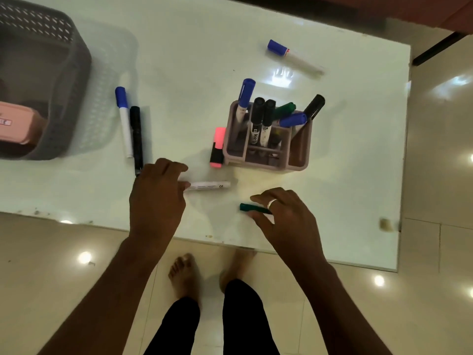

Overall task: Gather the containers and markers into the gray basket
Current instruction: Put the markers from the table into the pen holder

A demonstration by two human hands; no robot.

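Head view is showing the gray basket (82, 73) sitting at the far left of the white table (179, 47), its perforated walls pale against a darker inside, with a pink container (18, 124) lying in it. A mauve organizer (299, 149) is standing right of the table's middle, its compartments holding black, green and blue-capped markers that are leaning at different angles. A pink highlighter (218, 147) is lying against the organizer's left wall. Between basket and organizer, a blue-capped marker (124, 121) and a black marker (136, 137) are lying side by side. A second blue-capped pen (291, 56) is lying alone toward the far edge.

The right hand (284, 216) is pinching a green marker (249, 207) between thumb and fingers over the near part of the table. The left hand (156, 198) is curling over the left end of a white marker (208, 185) that is lying flat, one fingertip touching it.

That hand is covering the marker's end, so I cannot tell whether it is gripping. The right hand is hiding most of the green marker. The picture's left edge is cutting off the basket and the pink container, and the print on the markers is blurring beyond reading.
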